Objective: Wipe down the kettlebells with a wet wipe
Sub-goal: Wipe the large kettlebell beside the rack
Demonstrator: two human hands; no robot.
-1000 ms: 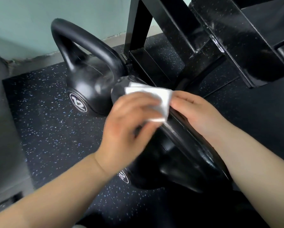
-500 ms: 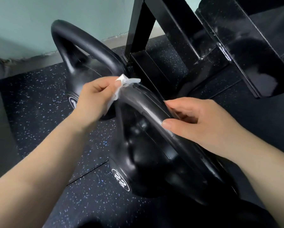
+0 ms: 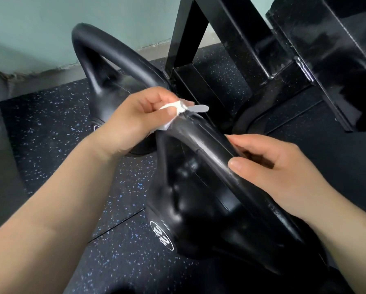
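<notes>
On the far left is a pale green wall (image 3: 40, 28), and under it a black floor (image 3: 50, 145) with little light specks. The far kettlebell (image 3: 107, 96) stands on that floor, close to the wall. It is black and its big round handle loops up high.

Next comes my left hand (image 3: 135, 124), in front of that far kettlebell. My fingers are curled in, and my thumb and fingers pinch the wet wipe (image 3: 177, 107). The wipe is white and bunched up, and a small flap sticks out to the right. It touches the top bend of the handle of the near kettlebell (image 3: 188, 209).

The near kettlebell is black and shiny and sits on the floor in the middle, right below me. It has a round white mark with numbers low on its left side. Its thick handle runs from my left hand down toward the right.

My right hand (image 3: 273, 172) holds that handle farther down. My thumb is on the near side and my fingers curl over the far side.

Behind my hands, up and to the right, stands a black metal rack (image 3: 252, 39).
</notes>
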